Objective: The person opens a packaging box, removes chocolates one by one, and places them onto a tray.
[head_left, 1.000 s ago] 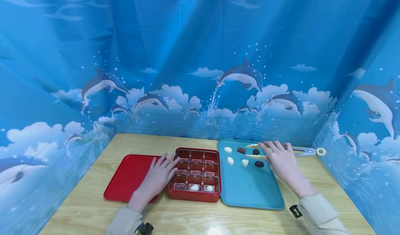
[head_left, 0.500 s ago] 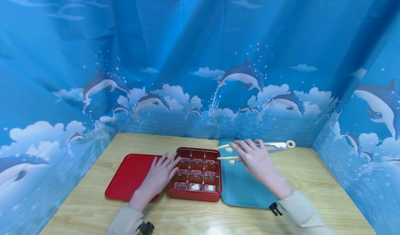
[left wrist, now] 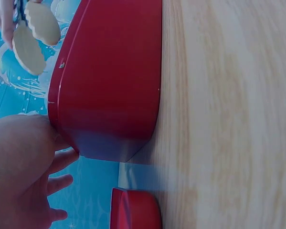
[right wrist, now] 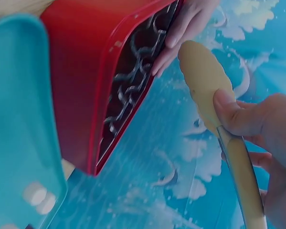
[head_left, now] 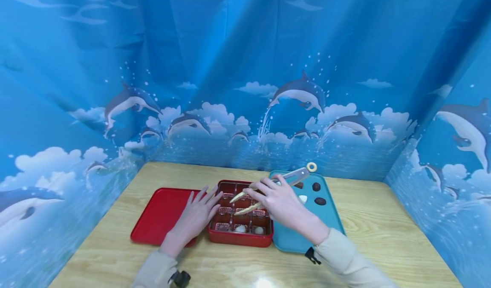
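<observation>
My right hand (head_left: 281, 200) holds a pair of tongs (head_left: 297, 176) with cream, scalloped tips. The tips stand apart over the red box (head_left: 239, 239), with nothing seen between them. In the right wrist view, the thumb presses one cream arm of the tongs (right wrist: 205, 81). A clear divider splits the box into several compartments. White pieces (head_left: 241, 228) sit in the front row, beside a dark one (head_left: 221, 227) at its left. My left hand (head_left: 195, 215) rests at the box's left rim, fingers spread and straight; the left wrist view shows it against the box wall (left wrist: 109, 71).
Right of the box lies a blue tray (head_left: 295, 239) bearing a dark oval piece (head_left: 320, 201), a dark round one (head_left: 316, 186), a brown block (head_left: 299, 185) and white pieces (head_left: 303, 199). A red lid (head_left: 161, 220) lies to the left. A dolphin-print curtain (head_left: 245, 87) hangs behind the table.
My right hand has carried the tongs left from the blue tray to over the red box, turning them. The dark round piece they were around stays on the tray. My left hand has stayed put.
</observation>
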### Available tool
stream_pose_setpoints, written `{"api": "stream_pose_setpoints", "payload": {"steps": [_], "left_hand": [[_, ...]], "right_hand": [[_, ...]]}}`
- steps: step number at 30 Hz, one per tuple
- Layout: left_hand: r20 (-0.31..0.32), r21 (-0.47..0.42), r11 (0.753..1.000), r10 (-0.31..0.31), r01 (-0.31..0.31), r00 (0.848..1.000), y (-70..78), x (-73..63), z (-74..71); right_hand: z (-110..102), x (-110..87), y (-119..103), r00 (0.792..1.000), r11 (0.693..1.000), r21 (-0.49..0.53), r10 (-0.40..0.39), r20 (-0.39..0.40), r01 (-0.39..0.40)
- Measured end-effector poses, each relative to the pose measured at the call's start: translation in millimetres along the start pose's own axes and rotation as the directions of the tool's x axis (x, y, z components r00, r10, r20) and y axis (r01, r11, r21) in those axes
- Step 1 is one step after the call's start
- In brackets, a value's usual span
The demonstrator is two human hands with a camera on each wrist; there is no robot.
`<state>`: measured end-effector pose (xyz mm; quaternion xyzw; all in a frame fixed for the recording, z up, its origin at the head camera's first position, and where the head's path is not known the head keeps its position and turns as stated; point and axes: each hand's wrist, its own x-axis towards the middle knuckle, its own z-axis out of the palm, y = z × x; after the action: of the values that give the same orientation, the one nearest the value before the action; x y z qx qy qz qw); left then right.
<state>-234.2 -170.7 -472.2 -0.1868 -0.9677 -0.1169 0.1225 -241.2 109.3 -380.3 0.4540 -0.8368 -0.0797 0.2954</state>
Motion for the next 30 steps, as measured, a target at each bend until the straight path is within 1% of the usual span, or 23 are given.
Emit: {"api": "stream_pose_setpoints", "payload": {"steps": [5, 8, 13, 19, 26, 30], "left_hand": [[-0.003, -0.028, 0.999, -0.019, 0.019, 1.0, 1.4, 0.7, -2.1], [0.006, -0.046, 0.998, -0.034, 0.034, 0.999, 2.5, 1.5, -3.2], [0.022, -0.043, 0.998, -0.041, 0.042, 0.999, 3.7, 2.3, -4.1], [0.027, -0.006, 1.0, -0.022, 0.022, 0.999, 3.6, 1.3, -5.3], [0.033, 0.036, 0.999, -0.012, 0.011, 0.999, 2.8, -0.7, -5.7], [0.008, 0.047, 0.999, 0.011, -0.011, 1.0, 2.6, -1.2, -4.3]], "right_hand": [[0, 16.5, -12, 0.996, 0.997, -0.02, -0.069, 0.051, 0.07], [0, 25.3, -17, 0.992, 0.993, -0.036, -0.106, 0.071, 0.109], [1, 35.8, -23, 0.982, 0.985, -0.078, -0.146, 0.118, 0.156], [1, 47.1, -30, 0.963, 0.974, -0.094, -0.183, 0.195, 0.204], [0, 62.8, -39, 0.949, 0.955, -0.126, -0.239, 0.203, 0.268], [-3, 70.1, -47, 0.938, 0.94, -0.165, -0.257, 0.234, 0.299]]}}
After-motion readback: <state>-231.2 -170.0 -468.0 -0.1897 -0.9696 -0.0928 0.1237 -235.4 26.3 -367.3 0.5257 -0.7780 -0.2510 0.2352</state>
